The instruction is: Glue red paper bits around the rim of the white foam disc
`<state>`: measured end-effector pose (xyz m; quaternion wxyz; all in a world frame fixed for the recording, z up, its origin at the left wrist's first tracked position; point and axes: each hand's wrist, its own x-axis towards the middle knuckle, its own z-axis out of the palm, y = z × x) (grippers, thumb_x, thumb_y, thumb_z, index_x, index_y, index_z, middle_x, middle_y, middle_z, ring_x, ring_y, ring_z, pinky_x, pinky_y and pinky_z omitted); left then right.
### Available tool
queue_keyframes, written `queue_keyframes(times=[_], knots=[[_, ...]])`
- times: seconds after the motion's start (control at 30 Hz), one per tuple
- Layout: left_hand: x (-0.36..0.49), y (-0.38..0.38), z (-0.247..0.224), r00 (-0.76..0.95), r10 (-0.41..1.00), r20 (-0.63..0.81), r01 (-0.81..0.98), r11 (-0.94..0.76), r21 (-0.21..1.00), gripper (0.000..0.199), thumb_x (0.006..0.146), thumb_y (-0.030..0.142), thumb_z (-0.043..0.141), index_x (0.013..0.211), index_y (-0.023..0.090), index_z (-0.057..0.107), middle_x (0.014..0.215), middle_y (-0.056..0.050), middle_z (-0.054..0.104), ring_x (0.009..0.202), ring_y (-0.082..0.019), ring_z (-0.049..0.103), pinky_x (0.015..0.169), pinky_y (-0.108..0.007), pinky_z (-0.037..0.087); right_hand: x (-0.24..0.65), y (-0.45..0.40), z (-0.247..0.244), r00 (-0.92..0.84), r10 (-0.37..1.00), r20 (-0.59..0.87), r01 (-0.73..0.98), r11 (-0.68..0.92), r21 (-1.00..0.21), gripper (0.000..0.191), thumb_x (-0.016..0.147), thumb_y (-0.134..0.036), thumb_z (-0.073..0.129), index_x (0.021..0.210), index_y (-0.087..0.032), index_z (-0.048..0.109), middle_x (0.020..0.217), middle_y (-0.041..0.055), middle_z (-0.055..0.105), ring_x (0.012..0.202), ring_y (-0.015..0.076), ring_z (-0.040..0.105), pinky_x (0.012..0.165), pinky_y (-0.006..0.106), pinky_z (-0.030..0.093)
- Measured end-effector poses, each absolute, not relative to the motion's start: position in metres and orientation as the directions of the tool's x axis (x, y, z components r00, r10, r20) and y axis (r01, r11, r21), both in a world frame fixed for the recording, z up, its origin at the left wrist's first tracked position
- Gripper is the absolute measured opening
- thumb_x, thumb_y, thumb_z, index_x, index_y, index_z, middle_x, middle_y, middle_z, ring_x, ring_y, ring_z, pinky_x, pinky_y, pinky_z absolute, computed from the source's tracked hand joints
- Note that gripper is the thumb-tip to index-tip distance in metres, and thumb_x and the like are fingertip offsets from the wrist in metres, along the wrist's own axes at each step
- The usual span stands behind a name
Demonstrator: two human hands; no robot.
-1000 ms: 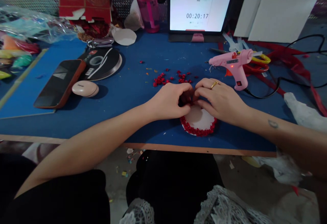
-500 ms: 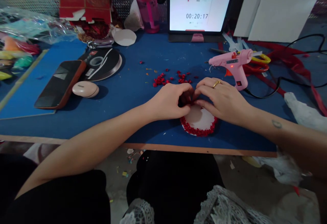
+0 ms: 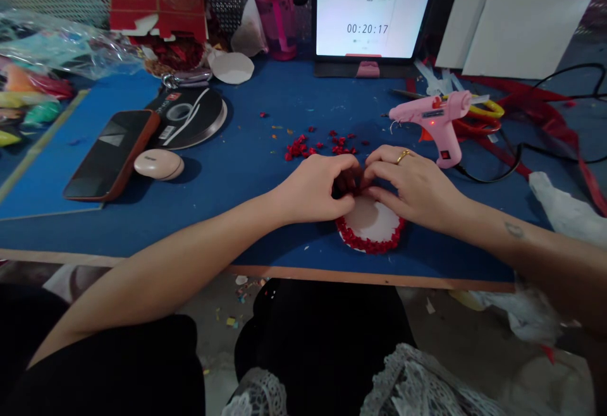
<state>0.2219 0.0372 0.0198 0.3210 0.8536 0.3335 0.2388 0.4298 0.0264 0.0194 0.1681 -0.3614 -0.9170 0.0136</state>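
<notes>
Resting left hand (image 3: 317, 186) and right hand (image 3: 410, 182) at the far rim of a white disc (image 3: 374, 221), with fingers bent and tips nearly meeting; unable to tell any pinched piece there, behind the knuckles; finding the disc beside the near edge of the blue bench (image 3: 265, 239), nearer that edge than the fingertips, about equally close to both hands, round and so without a long axis; noting red trim (image 3: 367, 243) along its rim, loose red scraps (image 3: 298, 148) beyond the left hand, a pink hot glue gun (image 3: 448, 134) toward the right edge, a tablet (image 3: 374, 11) along the far edge.
</notes>
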Motion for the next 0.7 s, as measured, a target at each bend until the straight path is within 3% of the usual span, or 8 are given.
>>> queue_keyframes(times=[0.37,0.7], knots=[[0.2228,0.0377,0.0195,0.662,0.722,0.203,0.426,-0.584,0.691,0.018,0.068,0.012,0.056,0.085,0.016,0.061,0.073,0.002,0.067,0.065,-0.012,0.062,0.062,-0.023,0.046,0.4258,0.0236,0.0202,-0.695,0.662,0.281,0.69,0.724,0.0,0.015,0.091,-0.02,0.05,0.091,-0.015,0.064,0.102,0.0115,0.066,0.091,0.0242,0.062,0.079,0.037,0.047],[0.2235,0.0376,0.0192,0.659,0.724,0.204,0.441,-0.592,0.674,0.015,0.067,0.012,0.056,0.081,0.016,0.06,0.071,0.003,0.066,0.063,-0.012,0.06,0.061,-0.023,0.044,0.4244,0.02,0.021,-0.684,0.692,0.23,0.715,0.699,0.022,0.021,0.095,-0.021,0.043,0.092,-0.014,0.062,0.102,0.0105,0.063,0.078,0.0177,0.06,0.058,0.029,0.04]])
